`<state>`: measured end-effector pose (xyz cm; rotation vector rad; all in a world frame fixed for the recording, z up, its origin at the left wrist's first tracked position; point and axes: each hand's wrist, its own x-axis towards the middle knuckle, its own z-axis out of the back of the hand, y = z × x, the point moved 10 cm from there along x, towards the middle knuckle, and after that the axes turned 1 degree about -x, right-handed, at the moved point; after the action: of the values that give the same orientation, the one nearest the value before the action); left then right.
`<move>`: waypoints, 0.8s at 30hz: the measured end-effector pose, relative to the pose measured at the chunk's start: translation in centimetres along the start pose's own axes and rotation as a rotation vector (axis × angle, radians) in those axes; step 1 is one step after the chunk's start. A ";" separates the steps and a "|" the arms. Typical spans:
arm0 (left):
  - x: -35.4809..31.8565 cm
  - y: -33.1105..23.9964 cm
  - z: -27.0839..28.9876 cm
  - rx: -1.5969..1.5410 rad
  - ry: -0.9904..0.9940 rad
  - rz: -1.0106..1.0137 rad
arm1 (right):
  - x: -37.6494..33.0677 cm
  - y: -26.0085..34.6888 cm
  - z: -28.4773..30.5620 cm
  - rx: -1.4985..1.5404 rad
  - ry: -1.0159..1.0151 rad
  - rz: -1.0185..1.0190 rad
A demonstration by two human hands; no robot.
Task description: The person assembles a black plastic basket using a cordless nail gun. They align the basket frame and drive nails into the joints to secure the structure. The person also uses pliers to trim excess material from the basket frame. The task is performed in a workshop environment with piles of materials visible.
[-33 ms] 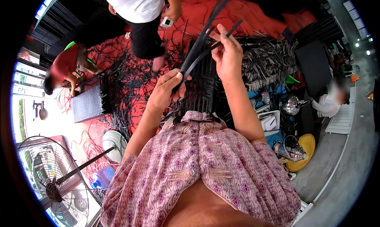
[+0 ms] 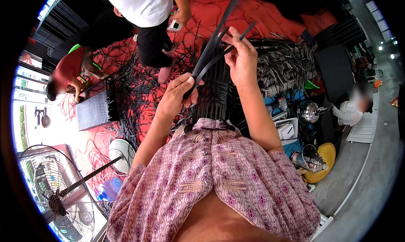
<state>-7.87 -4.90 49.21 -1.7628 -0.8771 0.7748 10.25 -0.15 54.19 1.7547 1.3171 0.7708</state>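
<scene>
strips (image 2: 206, 53), dark and slim, fan upward in front of a patterned shirt (image 2: 168, 166), lower ends clasped in the closed left hand (image 2: 177, 92); the half-curled right hand (image 2: 244, 60) touches one strip, though whether it grips cannot be told. red floor (image 2: 206, 12) spreads beyond.

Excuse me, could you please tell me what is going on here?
A person's left hand holds a bunch of long black strips, while the right hand has its fingers at one that splays off; its grip is hard to tell. More dark strips lie scattered over the red floor. Beyond, someone in a white shirt stands, and someone in a red top bends by a woven grey panel.
</scene>
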 end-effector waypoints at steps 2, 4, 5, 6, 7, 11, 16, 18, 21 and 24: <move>0.3 0.0 0.2 0.007 -0.025 -0.004 | -0.2 -1.0 -0.5 -0.100 0.076 -0.090; 0.6 0.6 0.5 -0.010 0.029 -0.025 | -0.5 -2.3 -1.6 -0.068 0.174 -0.192; 0.6 0.8 0.5 -0.007 0.040 -0.049 | -0.9 -2.4 -2.0 -0.071 0.181 -0.206; 0.5 0.7 0.4 -0.004 0.050 -0.073 | -1.2 -2.5 -2.3 -0.075 0.188 -0.220; 0.6 0.5 0.5 0.034 0.030 -0.078 | -1.2 -2.6 -2.6 -0.091 0.204 -0.219; 0.9 1.1 0.6 0.075 -0.031 0.034 | -1.3 -3.2 -2.9 -0.114 0.207 -0.221; 0.8 0.7 0.8 -0.028 -0.057 -0.073 | -1.2 -2.8 -3.4 -0.154 0.134 -0.113; 1.1 1.3 1.0 -0.063 -0.053 -0.107 | -1.0 -3.0 -3.1 -0.171 0.126 -0.065; 1.2 1.4 1.1 -0.038 -0.060 -0.101 | -0.5 -2.7 -3.1 -0.119 0.102 -0.046; 1.3 1.2 1.1 0.005 -0.096 -0.072 | -0.6 -3.2 -2.6 -0.144 0.059 -0.048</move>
<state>-7.81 -3.61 47.63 -1.6917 -0.9964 0.8191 6.36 0.33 52.71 1.5918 1.3045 0.8740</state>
